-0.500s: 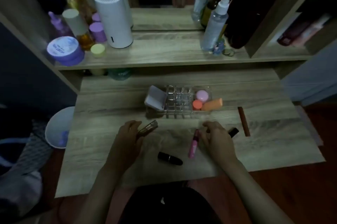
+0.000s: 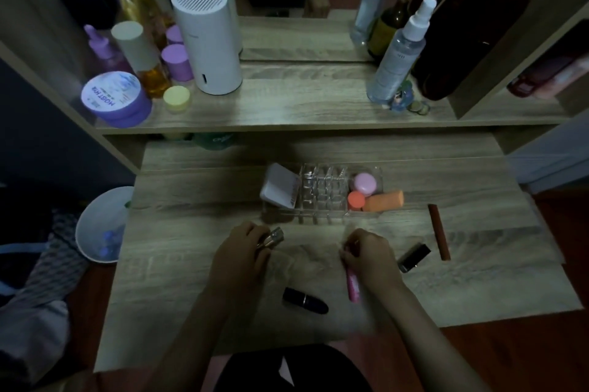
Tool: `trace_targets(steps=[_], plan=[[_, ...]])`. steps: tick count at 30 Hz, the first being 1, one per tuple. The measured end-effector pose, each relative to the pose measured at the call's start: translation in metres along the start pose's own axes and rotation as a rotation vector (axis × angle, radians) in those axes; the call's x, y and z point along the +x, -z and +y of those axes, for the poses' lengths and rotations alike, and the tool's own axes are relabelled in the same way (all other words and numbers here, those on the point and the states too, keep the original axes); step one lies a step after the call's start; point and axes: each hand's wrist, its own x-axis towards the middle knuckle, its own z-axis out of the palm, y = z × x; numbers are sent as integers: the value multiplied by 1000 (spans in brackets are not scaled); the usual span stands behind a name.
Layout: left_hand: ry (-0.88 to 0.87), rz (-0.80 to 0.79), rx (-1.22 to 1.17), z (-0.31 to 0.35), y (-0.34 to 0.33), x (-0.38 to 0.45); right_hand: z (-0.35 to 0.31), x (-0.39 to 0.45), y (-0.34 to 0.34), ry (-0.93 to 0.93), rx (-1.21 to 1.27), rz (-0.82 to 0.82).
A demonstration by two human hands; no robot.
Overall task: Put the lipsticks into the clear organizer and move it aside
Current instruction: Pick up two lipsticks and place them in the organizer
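The clear organizer (image 2: pixel 322 192) stands mid-table with empty grid cells, a white compact at its left end and pink and orange sponges at its right. My left hand (image 2: pixel 242 248) is shut on a metallic lipstick (image 2: pixel 273 237) just in front of the organizer. My right hand (image 2: pixel 369 251) grips the top of a pink lipstick (image 2: pixel 353 286) that hangs down toward the table. A black lipstick (image 2: pixel 305 300) lies between my forearms. A black-and-silver lipstick (image 2: pixel 413 257) and a slim brown lipstick (image 2: pixel 439 231) lie to the right.
A raised shelf (image 2: pixel 302 104) behind the table carries a white cylinder (image 2: pixel 207 41), jars and spray bottles (image 2: pixel 398 53). A mirror sits behind them. A white bin (image 2: pixel 102 226) stands on the floor at the left.
My right hand has closed on the pink lipstick, which lay on the table before, and lifted its top end. The left hand still holds the metallic lipstick.
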Motion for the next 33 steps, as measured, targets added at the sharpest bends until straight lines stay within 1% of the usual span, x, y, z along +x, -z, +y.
trace_targets(steps=[2, 4, 6, 8, 10, 11, 13, 15, 17, 19, 23, 28, 33], plan=[[-6, -27, 4, -1, 2, 2, -7, 4, 12, 17, 50, -12], [-12, -56, -17, -2, 7, 3, -17, 7, 28, 73, 113, 30], [-28, -62, -95, 0, 14, 3, -28, 14, 47, 121, 197, 126], [-46, -32, -221, 11, 26, 6, -40, 24, 63, 156, 263, 259], [-78, 47, -366, 27, 40, 15, -51, 34, 73, 198, 288, 368], [-91, 96, -423, 37, 47, 21, -55, 38, 74, 217, 292, 396], [-112, 203, -482, 55, 58, 36, -61, 43, 71, 254, 285, 430], [-141, 316, -494, 71, 66, 51, -62, 48, 66, 280, 285, 458], [-162, 391, -474, 83, 69, 65, -62, 53, 62, 293, 273, 470], [-178, 410, -470, 89, 66, 78, -63, 59, 59, 300, 267, 450], [-162, 359, -463, 92, 50, 95, -64, 67, 52, 340, 232, 413], [-155, 327, -419, 87, 33, 106, -60, 77, 41, 321, 134, 367], [-120, 267, -356, 80, 20, 111, -60, 82, 35, 328, 156, 334]])
